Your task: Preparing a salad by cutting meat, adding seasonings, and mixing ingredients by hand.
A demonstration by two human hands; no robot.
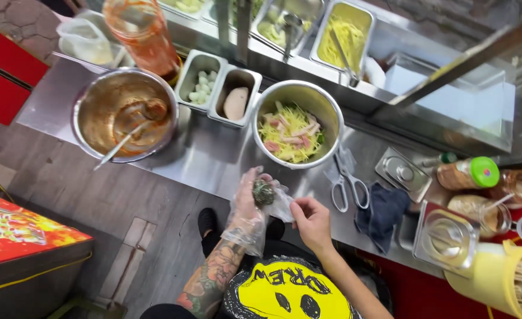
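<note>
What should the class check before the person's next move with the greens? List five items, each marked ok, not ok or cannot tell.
1. Left hand gloved: ok, a clear plastic glove covers it.
2. Greens held: ok, in the left fingers.
3. Right hand gloved: not ok, bare, pinching the plastic.
4. Bowl within reach: ok, just ahead, holding shredded salad.
5. Scissors out of the way: ok, flat on the counter, right of the bowl.
</note>
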